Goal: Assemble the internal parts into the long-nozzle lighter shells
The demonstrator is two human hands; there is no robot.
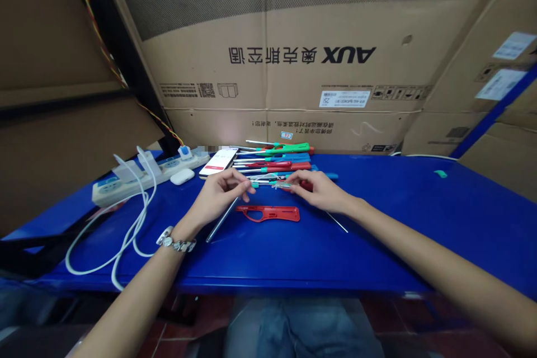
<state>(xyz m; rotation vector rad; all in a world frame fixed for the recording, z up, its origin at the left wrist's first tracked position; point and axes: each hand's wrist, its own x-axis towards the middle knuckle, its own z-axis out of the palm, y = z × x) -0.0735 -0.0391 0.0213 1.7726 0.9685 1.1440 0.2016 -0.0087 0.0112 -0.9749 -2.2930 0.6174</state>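
Observation:
My left hand (220, 193) is closed in a pinch, with a small green piece (254, 185) at its fingertips. A silver metal tube (222, 221) slants down from beneath this hand; whether the fingers touch it is unclear. Facing it, my right hand (315, 189) pinches a small clear lighter part (282, 185) with a green end. Thin wires seem to run between the hands. Just in front lies a red lighter handle shell (279, 213), its inner side up. A thin metal rod (338, 222) rests below my right hand.
Several long-necked lighters, among them a green one (293, 148), lie in a row behind my hands. A phone (218, 161), white earbud case (182, 177) and power strip (126, 182) with looped white cables (145, 218) are left. Cardboard (268, 22) walls the blue table (411, 224).

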